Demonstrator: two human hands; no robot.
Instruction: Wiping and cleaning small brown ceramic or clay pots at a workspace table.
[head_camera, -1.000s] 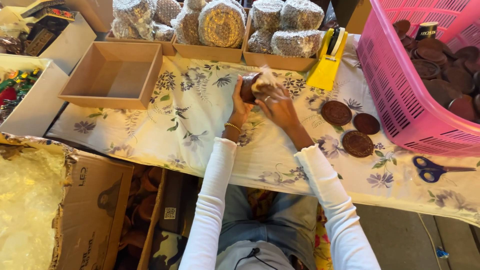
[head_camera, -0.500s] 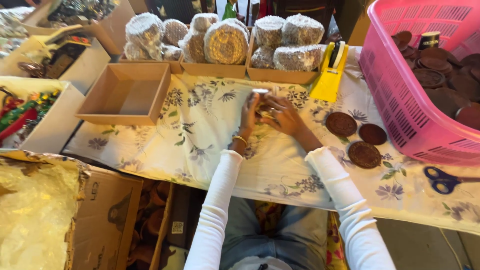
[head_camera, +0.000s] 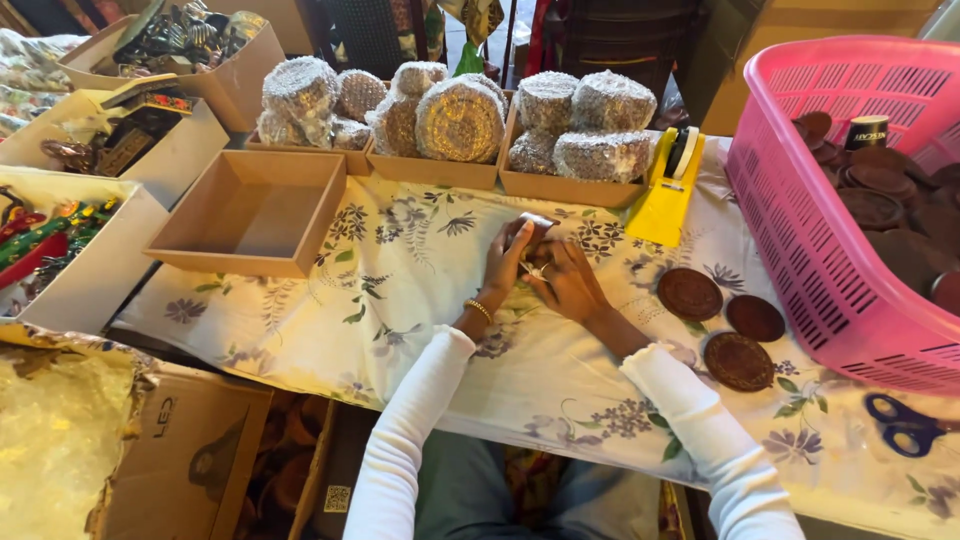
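Head view showed left hand (head_camera: 503, 268) and right hand (head_camera: 568, 285) pinching together a small bubble-wrapped round piece (head_camera: 535, 232), shiny and grey.

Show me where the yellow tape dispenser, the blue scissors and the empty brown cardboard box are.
yellow tape dispenser (head_camera: 668, 195): head view, on its yellow sloping body.
blue scissors (head_camera: 903, 425): head view, on the handle loops.
empty brown cardboard box (head_camera: 240, 262): head view, on its near front wall.

Long white ribbed sleeves are being worn on both arms, gathered at the cuffs. A thin gold beaded bracelet (head_camera: 478, 309) is being worn at the left wrist, and grey-blue trousers (head_camera: 470, 490) below.
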